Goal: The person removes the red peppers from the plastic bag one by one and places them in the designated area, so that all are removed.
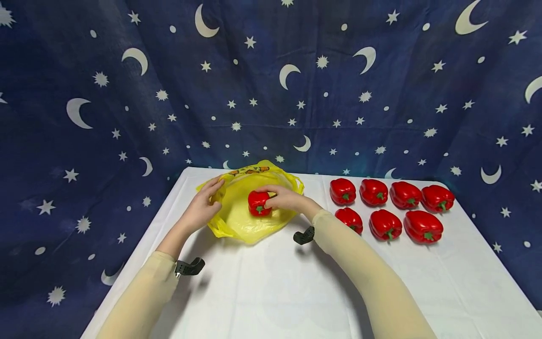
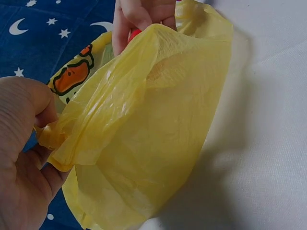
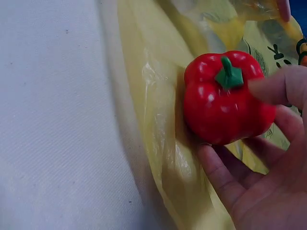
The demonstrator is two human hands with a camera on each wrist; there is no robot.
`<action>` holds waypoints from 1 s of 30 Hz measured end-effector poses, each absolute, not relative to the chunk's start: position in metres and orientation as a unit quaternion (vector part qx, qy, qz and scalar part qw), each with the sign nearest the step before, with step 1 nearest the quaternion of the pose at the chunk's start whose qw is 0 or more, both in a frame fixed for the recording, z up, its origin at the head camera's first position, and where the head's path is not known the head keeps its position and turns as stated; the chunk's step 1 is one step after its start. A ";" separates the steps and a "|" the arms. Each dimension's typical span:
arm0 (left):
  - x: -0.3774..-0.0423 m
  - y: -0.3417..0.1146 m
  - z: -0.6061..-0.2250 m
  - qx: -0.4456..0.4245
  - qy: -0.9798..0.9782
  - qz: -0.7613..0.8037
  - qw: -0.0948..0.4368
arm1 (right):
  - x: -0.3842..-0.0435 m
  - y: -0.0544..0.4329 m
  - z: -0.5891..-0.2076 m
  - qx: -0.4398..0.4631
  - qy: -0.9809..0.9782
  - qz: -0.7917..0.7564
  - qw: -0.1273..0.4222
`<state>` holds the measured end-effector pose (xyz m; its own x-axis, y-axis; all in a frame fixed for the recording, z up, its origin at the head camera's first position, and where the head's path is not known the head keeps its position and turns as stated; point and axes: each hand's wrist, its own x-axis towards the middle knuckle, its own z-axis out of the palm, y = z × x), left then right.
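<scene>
A red bell pepper (image 1: pixel 259 204) with a green stem is held in my right hand (image 1: pixel 286 198), over the mouth of a yellow plastic bag (image 1: pixel 241 221). The right wrist view shows my thumb on one side of the pepper (image 3: pixel 225 103) and my fingers curled under it. At the bag's left side, my left hand (image 1: pixel 201 207) grips the rim. Bunched yellow plastic lies between its thumb and fingers in the left wrist view, where the bag (image 2: pixel 158 129) hides most of the pepper and part of my right hand (image 2: pixel 139 17).
Several more red bell peppers stand in two rows at the right of the white table, among them one at the front right (image 1: pixel 423 227) and one at the back left (image 1: pixel 342 191). A dark blue curtain (image 1: pixel 262 94) with moons and stars hangs behind the table (image 1: pixel 271 292).
</scene>
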<state>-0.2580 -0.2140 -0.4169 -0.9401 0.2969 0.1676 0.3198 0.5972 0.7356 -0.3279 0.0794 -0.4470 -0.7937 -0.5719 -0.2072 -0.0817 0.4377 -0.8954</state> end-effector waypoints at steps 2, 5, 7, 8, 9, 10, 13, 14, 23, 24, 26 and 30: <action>-0.258 -0.213 -0.416 -0.173 -0.894 -0.414 0.014 | -0.326 0.081 -0.447 -0.206 0.810 -0.491 0.246; -0.259 -0.211 -0.416 -0.174 -0.895 -0.411 0.012 | -0.323 0.083 -0.448 -0.206 0.813 -0.490 0.236; -0.259 -0.211 -0.415 -0.174 -0.895 -0.412 0.011 | -0.319 0.082 -0.448 -0.200 0.816 -0.491 0.232; -0.259 -0.211 -0.416 -0.174 -0.894 -0.412 0.010 | -0.317 0.082 -0.448 -0.197 0.815 -0.494 0.230; -0.259 -0.210 -0.416 -0.174 -0.894 -0.412 0.010 | -0.315 0.081 -0.449 -0.195 0.816 -0.496 0.226; -0.259 -0.210 -0.416 -0.173 -0.894 -0.412 0.009 | -0.314 0.080 -0.451 -0.193 0.818 -0.496 0.219; -0.259 -0.211 -0.417 -0.174 -0.894 -0.413 0.009 | -0.308 0.074 -0.458 -0.188 0.842 -0.475 0.175; -0.259 -0.211 -0.417 -0.174 -0.894 -0.413 0.010 | -0.306 0.072 -0.461 -0.186 0.851 -0.465 0.158; -0.257 -0.210 -0.415 -0.171 -0.894 -0.413 0.013 | -0.295 0.053 -0.475 -0.167 0.894 -0.413 0.051; -0.257 -0.210 -0.414 -0.171 -0.895 -0.413 0.012 | -0.296 0.053 -0.476 -0.171 0.892 -0.416 0.051; -0.257 -0.210 -0.414 -0.170 -0.895 -0.412 0.010 | -0.296 0.053 -0.476 -0.181 0.885 -0.425 0.055; -0.257 -0.210 -0.413 -0.170 -0.897 -0.407 0.010 | -0.298 0.056 -0.476 -0.199 0.873 -0.440 0.070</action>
